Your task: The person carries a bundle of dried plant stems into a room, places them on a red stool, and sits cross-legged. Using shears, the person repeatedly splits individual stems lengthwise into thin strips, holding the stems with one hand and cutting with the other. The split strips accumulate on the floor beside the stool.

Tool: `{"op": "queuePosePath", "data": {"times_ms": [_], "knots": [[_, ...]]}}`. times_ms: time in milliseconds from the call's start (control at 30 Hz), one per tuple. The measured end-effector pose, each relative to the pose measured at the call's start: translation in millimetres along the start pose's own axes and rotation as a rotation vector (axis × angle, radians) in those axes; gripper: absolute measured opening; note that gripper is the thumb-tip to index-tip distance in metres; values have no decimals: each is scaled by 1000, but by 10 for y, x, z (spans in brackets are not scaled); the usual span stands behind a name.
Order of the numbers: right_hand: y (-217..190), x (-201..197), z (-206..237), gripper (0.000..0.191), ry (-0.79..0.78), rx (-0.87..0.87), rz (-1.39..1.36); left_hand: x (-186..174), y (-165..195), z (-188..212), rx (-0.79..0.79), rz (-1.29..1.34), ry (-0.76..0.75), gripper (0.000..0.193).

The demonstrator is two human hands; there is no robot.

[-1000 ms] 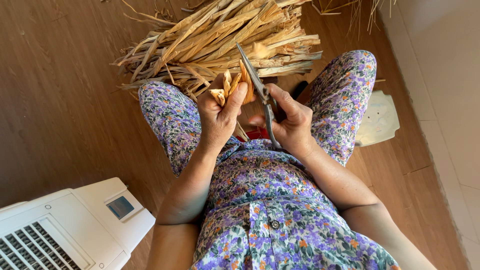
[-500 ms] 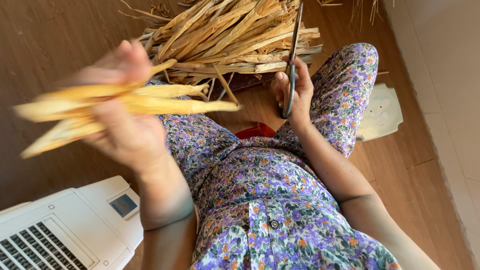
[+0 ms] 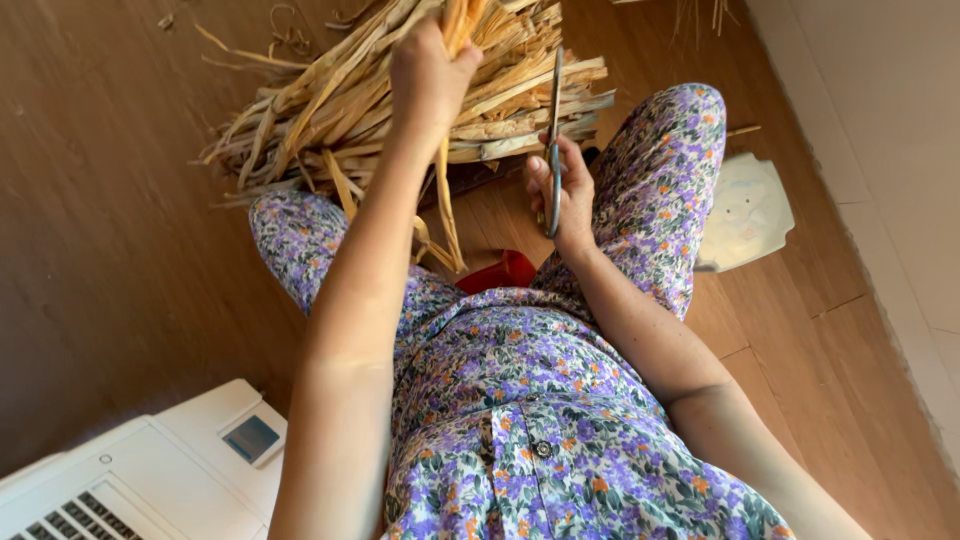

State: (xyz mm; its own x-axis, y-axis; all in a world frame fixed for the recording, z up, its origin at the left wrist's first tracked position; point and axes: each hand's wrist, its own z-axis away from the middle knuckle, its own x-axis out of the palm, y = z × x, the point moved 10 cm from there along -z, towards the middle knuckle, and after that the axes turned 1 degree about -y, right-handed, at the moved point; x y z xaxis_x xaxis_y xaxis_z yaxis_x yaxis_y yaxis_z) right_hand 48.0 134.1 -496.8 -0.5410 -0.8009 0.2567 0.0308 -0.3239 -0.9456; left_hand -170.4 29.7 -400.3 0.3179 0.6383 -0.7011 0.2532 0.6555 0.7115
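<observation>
Dried husk strips (image 3: 455,25) clutched in the left hand (image 3: 430,75), fist closed tight round them, raised over the big straw-coloured pile (image 3: 340,100) on the floor; loose ends dangling down toward the lap. Scissors (image 3: 554,140) held upright in the right hand (image 3: 562,195), fingers wrapped round the handles, blades together. White device (image 3: 130,480) with a small grey screen at lower left. Pale flat white piece (image 3: 745,210) beside the right knee. Brown wooden plank floor (image 3: 110,250); cream wall (image 3: 880,110) along the right.
</observation>
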Motion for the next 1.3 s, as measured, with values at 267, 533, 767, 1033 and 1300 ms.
{"op": "queuePosePath", "data": {"times_ms": [267, 533, 767, 1033, 1300], "knots": [[-117, 30, -61, 41, -6, 0, -27, 363, -49, -381, 73, -350, 227, 62], [-44, 33, -77, 40, 4, 31, -18, -12, 57, -163, 124, -184, 262, 31], [-72, 138, -10, 40, -40, -6, -14, -820, 960, 835, 564, 69, 441, 17], [-761, 465, 344, 58, -138, -337, 34, -1545, 963, 1694, 491, 796, 180, 20], [-1704, 1022, 1129, 78, -275, -729, 577, -1463, 618, 1977, 338, 839, 176, 17]]}}
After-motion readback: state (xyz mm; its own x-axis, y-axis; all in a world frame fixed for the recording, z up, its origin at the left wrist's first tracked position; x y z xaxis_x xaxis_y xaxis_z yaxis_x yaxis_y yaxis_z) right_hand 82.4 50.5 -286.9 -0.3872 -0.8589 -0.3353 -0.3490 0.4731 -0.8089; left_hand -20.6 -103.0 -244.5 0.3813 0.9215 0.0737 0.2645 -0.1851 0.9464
